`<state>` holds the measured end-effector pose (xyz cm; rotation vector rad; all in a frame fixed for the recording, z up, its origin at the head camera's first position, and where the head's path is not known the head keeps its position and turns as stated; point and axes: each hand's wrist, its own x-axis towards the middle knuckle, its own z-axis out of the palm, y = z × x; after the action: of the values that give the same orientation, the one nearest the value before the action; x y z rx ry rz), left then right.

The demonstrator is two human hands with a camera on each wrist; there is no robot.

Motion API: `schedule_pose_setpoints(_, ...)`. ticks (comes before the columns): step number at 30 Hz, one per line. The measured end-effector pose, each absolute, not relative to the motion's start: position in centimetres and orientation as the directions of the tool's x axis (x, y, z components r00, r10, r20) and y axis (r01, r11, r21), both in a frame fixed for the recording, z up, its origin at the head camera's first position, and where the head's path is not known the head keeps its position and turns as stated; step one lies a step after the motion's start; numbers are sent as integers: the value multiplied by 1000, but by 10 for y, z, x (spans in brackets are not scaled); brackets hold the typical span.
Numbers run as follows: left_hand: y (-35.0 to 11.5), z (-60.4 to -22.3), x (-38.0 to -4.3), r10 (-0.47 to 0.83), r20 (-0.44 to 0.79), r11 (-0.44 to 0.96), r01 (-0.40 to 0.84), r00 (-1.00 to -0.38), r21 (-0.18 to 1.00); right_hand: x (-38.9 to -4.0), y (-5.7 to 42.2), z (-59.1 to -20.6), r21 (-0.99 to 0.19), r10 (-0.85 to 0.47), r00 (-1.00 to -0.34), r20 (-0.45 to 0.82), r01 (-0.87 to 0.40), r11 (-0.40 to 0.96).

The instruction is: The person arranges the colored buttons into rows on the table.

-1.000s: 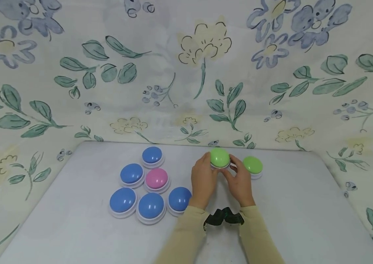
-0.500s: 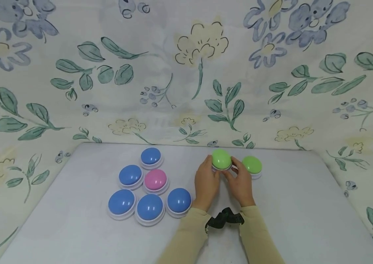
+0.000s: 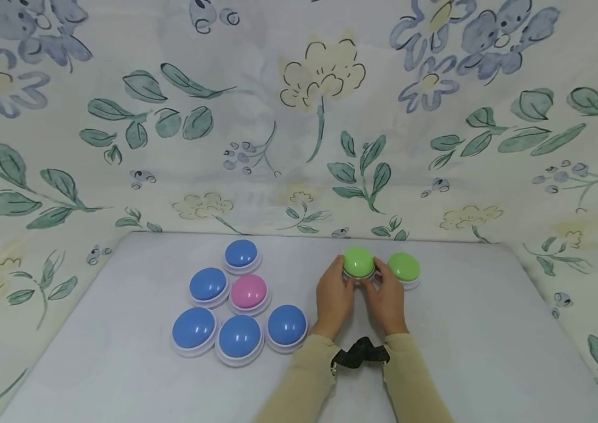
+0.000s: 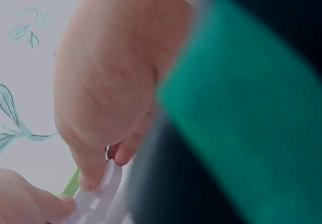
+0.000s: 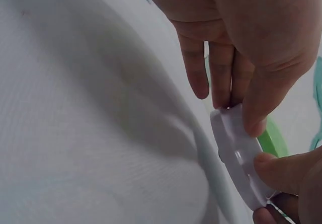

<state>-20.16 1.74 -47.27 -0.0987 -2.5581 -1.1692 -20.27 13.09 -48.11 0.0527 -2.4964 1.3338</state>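
Observation:
Between both hands is a push button with a green dome (image 3: pixel 359 262) and a white round base (image 5: pixel 239 156). My left hand (image 3: pixel 334 299) grips its left side, and my right hand (image 3: pixel 387 299) grips the right. In the right wrist view both thumbs press the near side of the base while fingers of the right hand (image 5: pixel 261 38) reach round its edge. The left wrist view shows the left hand (image 4: pixel 110 68) pinching the white rim, with the dome mostly hidden. A second green button (image 3: pixel 404 267) stands just right of the right hand.
Left of the hands, several blue buttons (image 3: pixel 239 336) surround a pink button (image 3: pixel 248 291) on the white table (image 3: pixel 119 364). One blue button (image 3: pixel 286 325) sits close to the left wrist. A floral cloth (image 3: pixel 256 129) rises behind the table and along its sides.
Both hands have brought the held green button slightly to the right and nearer the body, closer to the second green button. The other buttons keep their arrangement; the head view has shifted slightly.

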Motion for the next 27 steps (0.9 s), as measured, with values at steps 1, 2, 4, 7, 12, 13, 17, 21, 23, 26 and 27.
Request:
schedule_pose_setpoints(1, 17, -473, -202, -70, 315, 661, 192, -947, 725, -202, 130, -483, -802, 112, -953, 282, -171, 572)
schedule_pose_setpoints(2, 17, -474, -202, -67, 310, 661, 190, -949, 726, -202, 130, -484, -798, 111, -953, 281, -168, 579)
schedule_pose_setpoints(4, 17, -477, -203, -60, 312, 665, 196, -948, 721, -202, 130, -486, -791, 114, -952, 284, -166, 588)
schedule_pose_setpoints(7, 17, -481, -204, -45, 321, 664, 212, -946, 717, -201, 130, -488, -784, 121, -951, 286, -159, 600)
schedule_pose_setpoints(12, 16, -485, -204, -40, 331, 652, 226, -943, 723, -199, 129, -489, -787, 128, -947, 294, -164, 594)
schedule_pose_setpoints(13, 16, -486, -204, -39, 331, 654, 227, -943, 722, -199, 128, -490, -789, 130, -947, 294, -164, 592)
schedule_pose_setpoints(17, 14, -488, -206, -25, 332, 661, 233, -943, 713, -200, 126, -491, -796, 142, -948, 284, -151, 586)
schedule_pose_setpoints(21, 14, -487, -209, -10, 335, 652, 248, -942, 717, -201, 125, -490, -795, 151, -947, 284, -145, 589)
schedule_pose_setpoints(23, 14, -487, -210, -3, 329, 644, 250, -944, 723, -201, 125, -489, -791, 152, -945, 289, -146, 594)
schedule_pose_setpoints(26, 15, -486, -211, 7, 297, 632, 234, -955, 738, -201, 125, -489, -779, 151, -942, 299, -150, 609)
schedule_pose_setpoints(27, 15, -485, -211, 9, 282, 628, 225, -959, 745, -201, 125, -489, -776, 149, -941, 305, -155, 612)
